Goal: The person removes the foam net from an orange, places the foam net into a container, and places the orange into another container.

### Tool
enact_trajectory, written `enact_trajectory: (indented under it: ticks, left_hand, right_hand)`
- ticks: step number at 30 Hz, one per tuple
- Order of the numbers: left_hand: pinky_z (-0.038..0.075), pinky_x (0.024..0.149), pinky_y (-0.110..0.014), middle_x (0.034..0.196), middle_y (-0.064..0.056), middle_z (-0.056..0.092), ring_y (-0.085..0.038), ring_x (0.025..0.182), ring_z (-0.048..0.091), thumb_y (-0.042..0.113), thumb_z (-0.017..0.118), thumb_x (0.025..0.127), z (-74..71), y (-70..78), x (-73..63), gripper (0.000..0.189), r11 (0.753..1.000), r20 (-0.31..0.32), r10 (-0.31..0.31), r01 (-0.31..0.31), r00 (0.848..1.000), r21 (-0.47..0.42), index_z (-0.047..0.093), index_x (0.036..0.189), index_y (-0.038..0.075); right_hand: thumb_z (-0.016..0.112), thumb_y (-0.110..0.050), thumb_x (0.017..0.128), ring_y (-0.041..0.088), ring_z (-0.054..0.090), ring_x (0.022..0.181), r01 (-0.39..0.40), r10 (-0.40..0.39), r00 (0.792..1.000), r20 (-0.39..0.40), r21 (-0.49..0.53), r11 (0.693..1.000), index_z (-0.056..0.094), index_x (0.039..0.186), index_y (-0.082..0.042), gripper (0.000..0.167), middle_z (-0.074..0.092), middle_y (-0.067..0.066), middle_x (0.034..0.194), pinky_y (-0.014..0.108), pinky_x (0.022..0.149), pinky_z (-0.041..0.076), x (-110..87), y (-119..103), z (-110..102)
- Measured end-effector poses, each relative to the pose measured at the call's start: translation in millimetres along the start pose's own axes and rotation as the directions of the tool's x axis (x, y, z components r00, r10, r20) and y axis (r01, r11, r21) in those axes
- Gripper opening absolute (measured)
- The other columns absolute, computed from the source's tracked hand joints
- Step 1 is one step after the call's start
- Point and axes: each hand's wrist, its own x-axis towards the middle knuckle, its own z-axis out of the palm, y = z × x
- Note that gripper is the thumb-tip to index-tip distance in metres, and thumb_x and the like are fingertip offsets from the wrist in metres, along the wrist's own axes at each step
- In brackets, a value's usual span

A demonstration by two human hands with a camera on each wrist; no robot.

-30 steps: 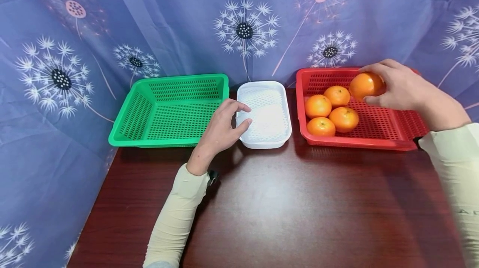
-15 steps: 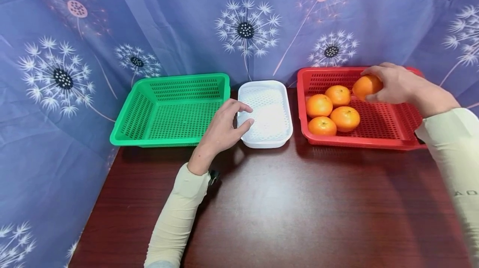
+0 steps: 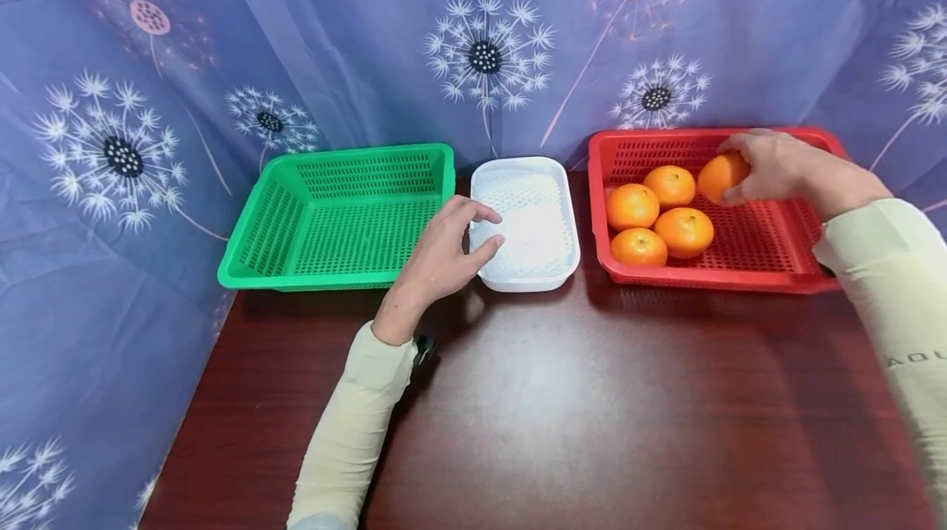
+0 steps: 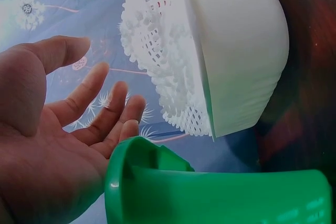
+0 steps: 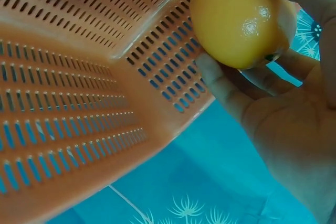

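Observation:
My right hand (image 3: 777, 164) grips an orange (image 3: 722, 177) between thumb and fingers over the red basket (image 3: 784, 285). In the right wrist view the fingers curl round the orange (image 5: 241, 19), near the basket's slotted wall (image 5: 68, 98). Several other oranges (image 3: 684, 232) lie together in the left part of that basket. My left hand (image 3: 440, 255) hangs, holding nothing, by the left edge of the white basket (image 3: 524, 285). Its fingers are relaxed and apart from the white basket in the left wrist view (image 4: 68, 108).
To the left a green basket (image 3: 333, 280) stands with nothing in it. All three baskets stand in a row at the back of the dark wooden table (image 3: 547, 415). Behind them hangs a blue curtain (image 3: 370, 45) with dandelion prints.
My right hand has come down a little into the red basket with the orange, nearer the other oranges. The left hand has stayed in place.

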Motion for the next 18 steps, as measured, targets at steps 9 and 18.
enact_trajectory:
  ticks: [9, 18]
  left_hand:
    - [0.048, 0.073, -0.033, 0.123, -0.011, 0.063, -0.025, 0.079, 0.056, 0.022, 0.074, 0.1, -0.8, -1.1, -1.2, 0.026, 1.0, -0.003, 0.004, -0.004, 1.0, 0.01, 0.071, 0.122, 0.008]
    - [0.048, 0.073, -0.033, 0.122, -0.009, 0.064, -0.028, 0.081, 0.057, 0.021, 0.074, 0.1, -0.2, 0.9, 1.2, 0.026, 1.0, 0.002, 0.016, -0.016, 1.0, 0.017, 0.071, 0.122, 0.007]
  right_hand:
    - [0.088, -0.021, 0.078, 0.048, 0.059, 0.104, 0.022, -0.02, 0.999, 0.048, -0.037, 0.999, 0.054, 0.132, 0.012, 0.072, 0.063, 0.034, 0.115, 0.063, 0.092, 0.048, 7.2, 4.0, 4.7]
    - [0.092, -0.025, 0.073, 0.045, 0.06, 0.098, 0.036, -0.029, 0.995, 0.091, -0.082, 0.996, 0.06, 0.121, 0.011, 0.069, 0.066, 0.03, 0.107, 0.061, 0.091, 0.049, 14.1, 8.0, 15.2]
